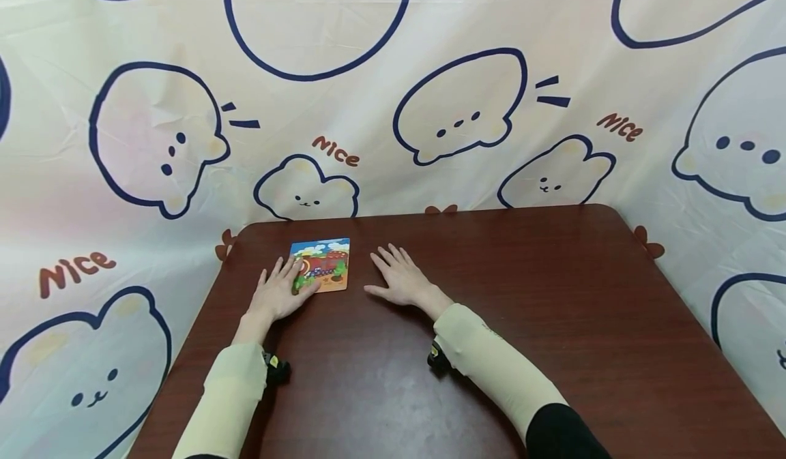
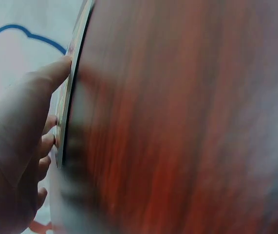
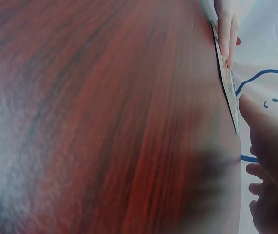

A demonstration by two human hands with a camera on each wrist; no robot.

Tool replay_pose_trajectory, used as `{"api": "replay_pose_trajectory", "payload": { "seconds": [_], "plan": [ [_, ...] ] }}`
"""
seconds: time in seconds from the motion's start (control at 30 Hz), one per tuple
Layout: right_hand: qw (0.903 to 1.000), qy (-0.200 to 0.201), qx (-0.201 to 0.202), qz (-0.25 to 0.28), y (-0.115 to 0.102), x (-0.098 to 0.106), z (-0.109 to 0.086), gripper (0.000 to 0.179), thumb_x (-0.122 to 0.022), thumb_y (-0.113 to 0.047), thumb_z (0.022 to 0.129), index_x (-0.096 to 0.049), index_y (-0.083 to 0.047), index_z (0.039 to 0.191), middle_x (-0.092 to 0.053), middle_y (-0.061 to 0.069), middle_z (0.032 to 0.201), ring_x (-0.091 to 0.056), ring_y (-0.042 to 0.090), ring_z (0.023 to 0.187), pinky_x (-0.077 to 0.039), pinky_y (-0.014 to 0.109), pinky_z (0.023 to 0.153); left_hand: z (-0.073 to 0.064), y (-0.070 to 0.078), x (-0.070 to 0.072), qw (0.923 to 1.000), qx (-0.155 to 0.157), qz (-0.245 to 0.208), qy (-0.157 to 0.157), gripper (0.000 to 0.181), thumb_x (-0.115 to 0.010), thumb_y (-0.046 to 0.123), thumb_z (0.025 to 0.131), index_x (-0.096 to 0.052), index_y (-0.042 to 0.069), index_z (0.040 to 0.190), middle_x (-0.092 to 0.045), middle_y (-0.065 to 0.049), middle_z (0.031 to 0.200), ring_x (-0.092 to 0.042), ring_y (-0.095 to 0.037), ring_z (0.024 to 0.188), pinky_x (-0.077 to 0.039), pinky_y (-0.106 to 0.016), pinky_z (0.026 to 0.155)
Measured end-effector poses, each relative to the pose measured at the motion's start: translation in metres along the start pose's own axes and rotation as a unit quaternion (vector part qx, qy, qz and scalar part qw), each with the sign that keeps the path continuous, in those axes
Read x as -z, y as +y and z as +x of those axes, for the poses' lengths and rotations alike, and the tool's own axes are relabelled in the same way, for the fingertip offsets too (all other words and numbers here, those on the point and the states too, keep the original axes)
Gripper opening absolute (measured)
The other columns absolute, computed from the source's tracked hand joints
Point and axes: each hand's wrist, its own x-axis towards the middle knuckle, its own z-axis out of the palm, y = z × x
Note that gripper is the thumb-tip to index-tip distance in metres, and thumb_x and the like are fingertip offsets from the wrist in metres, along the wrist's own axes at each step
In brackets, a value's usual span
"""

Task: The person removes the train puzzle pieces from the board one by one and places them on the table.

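Observation:
A thin, flat picture card or book (image 1: pixel 333 261) with a bright cartoon scene of sky, a red shape and green plants lies near the table's far left edge. My left hand (image 1: pixel 278 298) rests on its left side, fingers spread and thumb over the lower edge. In the left wrist view the thumb (image 2: pixel 56 73) touches the picture piece's edge, which looks thin and stiff. To the right of it, my right hand (image 1: pixel 402 282) is spread flat over the table, holding nothing. The right wrist view shows the picture piece (image 3: pixel 225 83) edge-on, beyond the right thumb (image 3: pixel 248 107).
The dark brown wooden table (image 1: pixel 552 309) has rounded far corners. Behind it and along both sides hangs a pale cloth (image 1: pixel 368 118) printed with blue-outlined cartoon animals. A small black device (image 1: pixel 278 369) sits at the left wrist, another (image 1: pixel 437 360) at the right.

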Motion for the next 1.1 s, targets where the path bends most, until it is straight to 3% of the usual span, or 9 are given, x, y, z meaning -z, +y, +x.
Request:
{"api": "replay_pose_trajectory", "payload": {
  "seconds": [0.43, 0.77, 1.1],
  "plan": [
    [0.9999, -0.010, 0.001, -0.009, -0.007, -0.009, 0.000, 0.086, -0.054, -0.064, 0.110, -0.030, -0.014, 0.175, -0.027, 0.014, 0.184, -0.015, 0.037, 0.174, -0.016, 0.056, 0.142, -0.014, 0.031, -0.012, 0.9996, -0.007, 0.019, 0.017, 0.098, -0.048, 0.074, 0.105, -0.027, 0.008, 0.175, -0.022, -0.024, 0.182, -0.012, -0.050, 0.171, -0.006, -0.074, 0.136],
    [0.9997, -0.024, 0.001, 0.002, 0.000, -0.015, 0.001, 0.086, -0.054, -0.064, 0.110, -0.027, -0.015, 0.176, -0.017, 0.010, 0.187, -0.007, 0.034, 0.176, -0.007, 0.063, 0.141, -0.014, 0.059, -0.020, 0.9989, -0.023, 0.031, 0.028, 0.094, -0.049, 0.072, 0.106, -0.029, 0.011, 0.175, -0.025, -0.021, 0.182, -0.015, -0.048, 0.171, -0.008, -0.072, 0.138],
    [0.9996, -0.021, 0.017, -0.006, 0.005, -0.010, -0.007, 0.085, -0.053, -0.064, 0.110, -0.030, -0.015, 0.175, -0.023, 0.007, 0.185, -0.008, 0.032, 0.176, -0.006, 0.066, 0.140, -0.018, 0.065, -0.023, 0.9986, -0.024, 0.036, 0.031, 0.094, -0.052, 0.072, 0.105, -0.031, 0.012, 0.175, -0.027, -0.020, 0.182, -0.017, -0.046, 0.172, -0.008, -0.071, 0.138]
  ]
}}
